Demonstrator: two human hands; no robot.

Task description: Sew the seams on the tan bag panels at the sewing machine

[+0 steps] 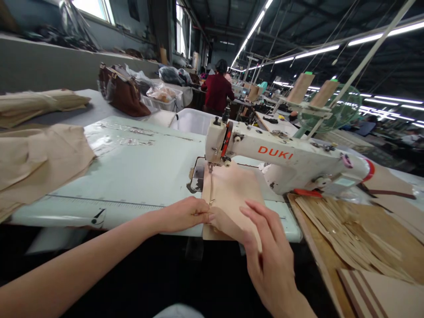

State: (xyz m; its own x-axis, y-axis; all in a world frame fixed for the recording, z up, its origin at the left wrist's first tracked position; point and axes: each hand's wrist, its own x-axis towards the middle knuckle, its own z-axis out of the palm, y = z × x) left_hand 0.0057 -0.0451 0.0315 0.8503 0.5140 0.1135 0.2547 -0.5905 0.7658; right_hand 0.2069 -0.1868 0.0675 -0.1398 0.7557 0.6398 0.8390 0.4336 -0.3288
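A beige fabric panel (235, 185) lies on the sewing machine's bed, its far part under the presser foot (210, 168). A zipper with a metal pull (211, 202) runs along its left side. My left hand (190, 214) pinches the near left part of the panel, just below the zipper pull. My right hand (270, 243) is over the near right part, fingers stretched out and apart, fingertips on the fabric. Between both hands the fabric lifts in a fold; its contact with my right thumb is unclear. The white sewing machine (274, 152) is marked DUKI.
Beige fabric pieces (39, 159) lie at the table's left. On the right, a brown board (374, 221) carries strips with metal pulls and striped panels (380, 293). Behind are a brown bag (122, 90), a white bin (195, 121), thread cones (300, 88) and a person in dark red (218, 90).
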